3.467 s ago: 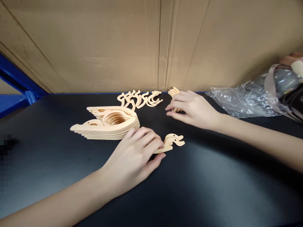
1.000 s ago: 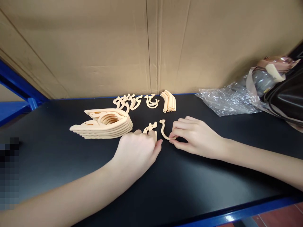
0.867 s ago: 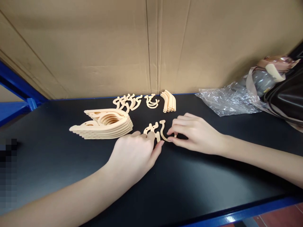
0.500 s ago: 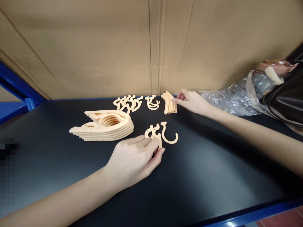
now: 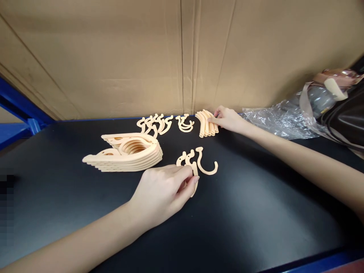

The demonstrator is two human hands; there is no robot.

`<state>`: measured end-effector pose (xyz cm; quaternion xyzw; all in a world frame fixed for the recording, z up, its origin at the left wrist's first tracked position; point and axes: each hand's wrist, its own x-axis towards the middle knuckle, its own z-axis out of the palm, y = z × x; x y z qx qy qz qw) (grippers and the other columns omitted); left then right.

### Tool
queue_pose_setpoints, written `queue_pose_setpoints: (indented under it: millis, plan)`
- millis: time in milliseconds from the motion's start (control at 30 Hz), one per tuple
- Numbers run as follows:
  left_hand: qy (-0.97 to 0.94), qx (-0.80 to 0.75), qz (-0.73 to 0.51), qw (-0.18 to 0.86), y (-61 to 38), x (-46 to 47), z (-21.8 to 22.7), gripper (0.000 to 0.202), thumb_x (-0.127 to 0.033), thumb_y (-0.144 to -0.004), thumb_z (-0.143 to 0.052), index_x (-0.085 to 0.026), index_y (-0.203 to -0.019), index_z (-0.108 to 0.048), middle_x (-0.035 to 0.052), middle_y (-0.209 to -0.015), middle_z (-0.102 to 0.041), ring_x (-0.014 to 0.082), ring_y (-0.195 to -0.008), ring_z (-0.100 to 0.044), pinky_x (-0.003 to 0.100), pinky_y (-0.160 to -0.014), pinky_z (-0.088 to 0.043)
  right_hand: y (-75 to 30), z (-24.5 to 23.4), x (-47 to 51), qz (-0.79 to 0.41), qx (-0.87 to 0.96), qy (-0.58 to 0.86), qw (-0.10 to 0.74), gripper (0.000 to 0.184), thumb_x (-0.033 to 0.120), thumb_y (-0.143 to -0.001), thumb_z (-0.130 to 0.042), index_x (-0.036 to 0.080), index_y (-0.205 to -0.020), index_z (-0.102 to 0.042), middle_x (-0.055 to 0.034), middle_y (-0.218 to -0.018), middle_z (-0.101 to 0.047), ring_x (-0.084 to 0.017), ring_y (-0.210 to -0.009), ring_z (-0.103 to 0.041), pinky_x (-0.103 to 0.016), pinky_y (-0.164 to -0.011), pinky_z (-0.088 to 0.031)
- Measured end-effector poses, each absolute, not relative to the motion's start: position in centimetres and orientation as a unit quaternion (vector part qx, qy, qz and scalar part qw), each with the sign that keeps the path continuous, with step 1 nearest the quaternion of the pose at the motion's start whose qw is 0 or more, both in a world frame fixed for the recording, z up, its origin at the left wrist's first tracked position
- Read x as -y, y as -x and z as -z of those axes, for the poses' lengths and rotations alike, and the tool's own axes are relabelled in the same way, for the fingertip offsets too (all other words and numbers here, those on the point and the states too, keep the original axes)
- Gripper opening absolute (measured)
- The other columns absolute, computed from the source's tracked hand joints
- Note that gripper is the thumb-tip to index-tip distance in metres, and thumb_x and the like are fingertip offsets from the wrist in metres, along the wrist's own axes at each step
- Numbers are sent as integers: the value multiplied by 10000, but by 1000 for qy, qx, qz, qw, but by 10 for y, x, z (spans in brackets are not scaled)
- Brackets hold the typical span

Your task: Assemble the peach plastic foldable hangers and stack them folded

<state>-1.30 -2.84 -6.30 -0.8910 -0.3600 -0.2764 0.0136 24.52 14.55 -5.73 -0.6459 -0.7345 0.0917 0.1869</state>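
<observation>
My left hand [image 5: 163, 193] is closed at the front centre, thumb and fingertips pinching a cream curved plastic strip [image 5: 195, 169] whose lower end shows below the fingers. Right beside it lie cream plastic hooks, one of them a wide hanger hook [image 5: 207, 172]. Farther back, my right hand [image 5: 229, 120] has its thumb and fingers closed on the right edge of a row of cream curved strips [image 5: 204, 123]; the fingertips are partly hidden. Left of my left hand sits a neat stack of cream plastic hanger pieces [image 5: 127, 163].
Along the back edge lie several loose hooks [image 5: 160, 123] and a small group of hooks [image 5: 185, 125]. Clear plastic wrap [image 5: 280, 119] and a dark bag [image 5: 347, 117] are at the right. A cardboard wall [image 5: 127, 57] stands behind the black tabletop [image 5: 241, 212].
The row of curved strips has spread wider under my right hand. My left hand's fingers have drawn the pinched strip up so more of it shows. The view has shifted slightly.
</observation>
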Motion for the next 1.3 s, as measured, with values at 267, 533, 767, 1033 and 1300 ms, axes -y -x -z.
queue_pose_setpoints:
  millis: [267, 533, 767, 1033, 1300]
  plan:
    - [892, 369, 259, -6, 14, 27, 61, 252, -209, -933, -469, -194, -686, -521, -60, -550, -497, 81, -461, -424, 212, -476, -234, -244, 46, -136, 4, 732, 671, 119, 323, 395, -834, -551, 165, -1060, -565, -113, -942, -712, -284, -855, -658, -350, -690, -460]
    - [892, 376, 251, -12, 14, 27, 60, 244, -200, -923, -487, -192, -684, -535, -66, -549, -499, 77, -464, -435, 216, -472, -244, -244, 37, -128, 75, 719, 690, 39, 430, 391, -833, -567, 104, -1152, -541, -207, -1020, -700, -377, -954, -663, -438, -770, -478]
    - [893, 366, 260, -10, 14, 28, 59, 254, -196, -925, -508, -185, -672, -531, -66, -547, -488, 81, -473, -428, 230, -468, -253, -246, 37, -131, 71, 707, 703, 31, 422, 354, -805, -584, 113, -1149, -541, -185, -990, -695, -353, -911, -664, -392, -707, -462]
    - [912, 313, 266, 3, 14, 25, 60, 272, -308, -964, -526, -166, -1167, -637, 90, -1213, -646, 243, -1147, -550, 363, -916, -471, -257, 26, -133, 63, 700, 708, 74, 490, 450, -768, -622, 134, -1134, -544, -142, -938, -683, -309, -821, -639, -352, -616, -425]
    - [930, 305, 205, -20, 16, 23, 62, 423, -419, -1000, -446, -140, -1272, -610, 130, -1397, -559, 318, -1357, -416, 510, -1054, -434, -244, -9, -90, 18, 774, 596, 214, 391, 349, -696, -675, 203, -1025, -521, -28, -821, -666, -201, -680, -595, -326, -638, -420]
